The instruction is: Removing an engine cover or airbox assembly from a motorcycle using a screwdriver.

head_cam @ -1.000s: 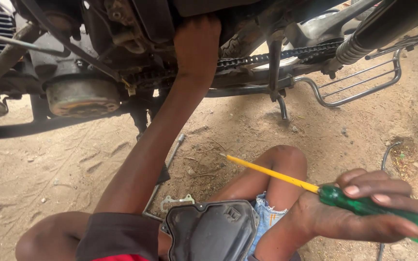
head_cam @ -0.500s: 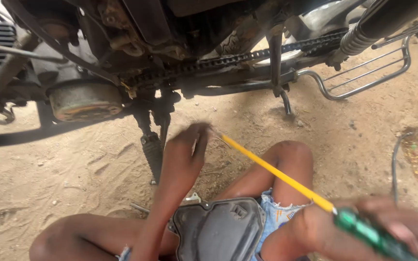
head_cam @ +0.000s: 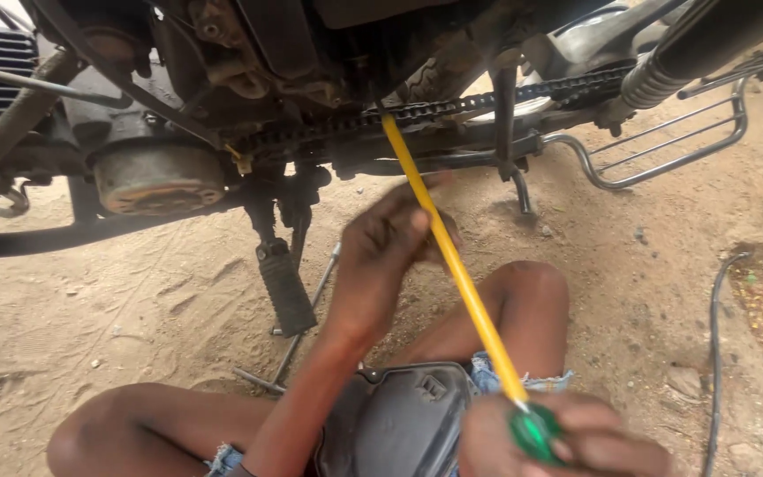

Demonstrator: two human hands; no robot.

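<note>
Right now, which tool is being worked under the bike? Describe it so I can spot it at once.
Start at the motorcycle's drive chain running across the top. A long screwdriver slants from it down to the lap, the left hand steadying its shaft and the right hand gripping its handle. Its bright yellow shaft and green handle stand out from the dark, greasy metal.

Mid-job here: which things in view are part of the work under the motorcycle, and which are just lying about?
In use:
- yellow-shafted screwdriver, right hand on its green handle, left hand guiding the shaft
- drive chain near its tip
- black cover on the lap

Lying about:
- metal rod on the sand
- black hose
</note>
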